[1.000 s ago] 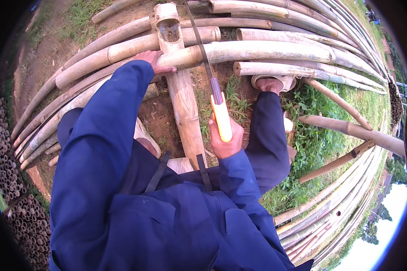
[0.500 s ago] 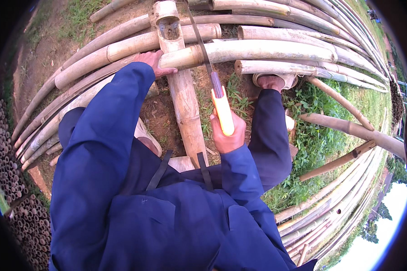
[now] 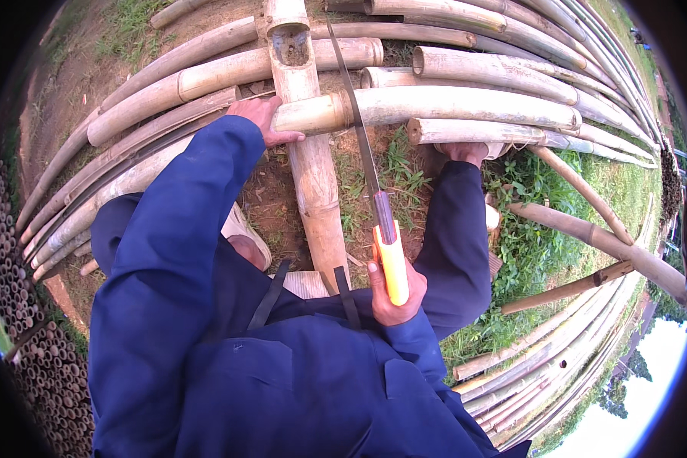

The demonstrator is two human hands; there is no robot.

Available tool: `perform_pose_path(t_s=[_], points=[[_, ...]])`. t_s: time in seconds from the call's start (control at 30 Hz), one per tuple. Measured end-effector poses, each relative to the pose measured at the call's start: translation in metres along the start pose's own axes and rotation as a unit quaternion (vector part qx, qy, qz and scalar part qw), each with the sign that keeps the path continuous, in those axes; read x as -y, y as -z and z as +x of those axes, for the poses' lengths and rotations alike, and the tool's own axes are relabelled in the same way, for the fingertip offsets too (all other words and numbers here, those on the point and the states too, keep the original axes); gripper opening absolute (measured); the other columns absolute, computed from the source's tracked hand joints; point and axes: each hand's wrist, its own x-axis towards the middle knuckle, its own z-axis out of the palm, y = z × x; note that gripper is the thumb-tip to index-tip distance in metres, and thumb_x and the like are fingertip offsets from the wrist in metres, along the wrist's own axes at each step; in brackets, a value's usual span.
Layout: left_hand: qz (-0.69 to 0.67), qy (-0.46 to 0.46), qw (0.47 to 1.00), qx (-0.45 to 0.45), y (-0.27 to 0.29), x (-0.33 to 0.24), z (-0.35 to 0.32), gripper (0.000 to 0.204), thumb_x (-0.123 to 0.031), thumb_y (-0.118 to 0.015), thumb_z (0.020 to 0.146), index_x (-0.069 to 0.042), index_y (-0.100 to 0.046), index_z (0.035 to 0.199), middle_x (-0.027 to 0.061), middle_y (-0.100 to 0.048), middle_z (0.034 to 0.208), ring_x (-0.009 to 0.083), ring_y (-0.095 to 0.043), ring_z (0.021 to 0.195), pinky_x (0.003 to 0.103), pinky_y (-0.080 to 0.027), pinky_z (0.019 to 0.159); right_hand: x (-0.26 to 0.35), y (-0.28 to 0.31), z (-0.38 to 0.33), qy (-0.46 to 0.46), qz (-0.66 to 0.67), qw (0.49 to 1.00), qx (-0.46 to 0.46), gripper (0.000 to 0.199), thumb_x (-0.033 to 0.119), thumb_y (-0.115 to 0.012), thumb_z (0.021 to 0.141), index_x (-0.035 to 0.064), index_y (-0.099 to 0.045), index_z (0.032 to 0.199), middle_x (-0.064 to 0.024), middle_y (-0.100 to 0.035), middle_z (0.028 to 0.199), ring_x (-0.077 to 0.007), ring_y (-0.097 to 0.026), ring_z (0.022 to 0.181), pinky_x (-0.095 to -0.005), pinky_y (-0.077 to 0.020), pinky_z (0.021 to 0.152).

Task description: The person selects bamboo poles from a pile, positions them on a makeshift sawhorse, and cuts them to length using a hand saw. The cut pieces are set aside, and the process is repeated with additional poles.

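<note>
A pale bamboo pole (image 3: 466, 103) lies crosswise over a thicker bamboo support (image 3: 317, 179) that has a notch cut near its far end. My left hand (image 3: 266, 122) grips the pole's left end, thumb on the near side; part of its fingers is hidden. In my right hand (image 3: 398, 296), closed around the yellow-orange handle, is a handsaw (image 3: 364, 141). Its long dark blade crosses the pole a little right of my left hand and points away from me. How deep the blade sits in the bamboo I cannot tell.
Several bamboo poles (image 3: 504, 72) lie beyond and to the right, others (image 3: 153, 179) on the left. Slanting bamboo props (image 3: 603, 237) stand over green plants at right. Stacked cut bamboo ends (image 3: 49, 366) fill the lower left. My feet flank the support.
My right hand has drawn the saw back toward my body, so more blade shows on the near side of the pole. My left hand stays at the pole's end.
</note>
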Motion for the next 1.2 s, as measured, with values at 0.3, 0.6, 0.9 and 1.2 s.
perform_pose_path(t_s=[0.3,0.6,0.9,1.2], points=[[0.006,0.018,1.000,-0.006,0.007,-0.004,-0.006,0.101,-0.081,-0.074,0.071,-0.008,-0.060,0.138,0.0236,-0.074,0.114,0.0418,-0.070,0.109,0.051,-0.052,0.097,-0.009,0.002,-0.011,-0.031,0.020,0.999,0.006,0.027,0.005,-0.077,0.092,-0.0036,-0.070,0.117,-0.0106,-0.067,0.076,-0.0195,-0.067,0.064,-0.0323,-0.0522,0.063],[-0.022,0.011,0.999,0.030,0.021,0.000,0.001,0.093,-0.051,-0.090,0.063,-0.009,-0.056,0.139,0.0227,-0.071,0.121,0.0402,-0.068,0.116,0.050,-0.051,0.102,0.021,0.019,0.004,-0.002,0.019,1.000,0.017,0.018,0.002,-0.076,0.091,-0.0044,-0.071,0.107,-0.0142,-0.068,0.077,-0.0264,-0.067,0.060,-0.0350,-0.0515,0.058],[-0.007,-0.026,0.998,-0.055,0.062,-0.009,-0.030,0.079,-0.046,-0.086,0.065,-0.008,-0.061,0.129,0.0257,-0.072,0.108,0.0435,-0.068,0.108,0.050,-0.053,0.096,0.050,0.023,-0.024,-0.038,0.026,0.999,0.005,0.019,0.002,-0.074,0.091,-0.0036,-0.071,0.109,-0.0129,-0.068,0.073,-0.0208,-0.070,0.063,-0.0330,-0.0533,0.061],[0.014,0.018,0.995,-0.095,0.055,-0.007,-0.032,0.082,-0.044,-0.087,0.062,-0.007,-0.059,0.130,0.0261,-0.072,0.105,0.0451,-0.069,0.105,0.052,-0.053,0.095,0.058,0.036,-0.052,-0.025,-0.009,1.000,0.012,0.025,0.002,-0.074,0.091,-0.0052,-0.071,0.115,-0.0154,-0.072,0.080,-0.0260,-0.073,0.067,-0.0341,-0.0554,0.065]])
